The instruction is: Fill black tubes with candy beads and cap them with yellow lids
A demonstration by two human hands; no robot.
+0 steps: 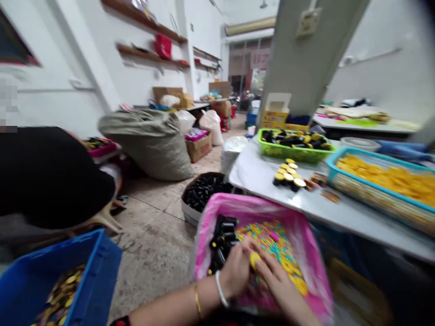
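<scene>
Both of my hands meet over a pink plastic-lined basin (316,253). My left hand (237,267), with a white band at the wrist, is closed, its fingers curled round towards the right hand. My right hand (276,277) closes on a round yellow cap (254,260) that shows between the two hands. Whatever lies beneath the cap is hidden by my fingers. Black cylinders (221,240) with yellow ends fill the basin's left side. Small multicoloured beads (272,237) and yellow caps (295,278) lie on its right.
A white table (249,174) holds several yellow-topped black pieces (288,175), a green basket (294,154) and a blue basket (377,192) of yellow parts. Black parts fill a tub (204,192) behind the basin. A blue crate (102,271) and a seated person (57,176) are at left.
</scene>
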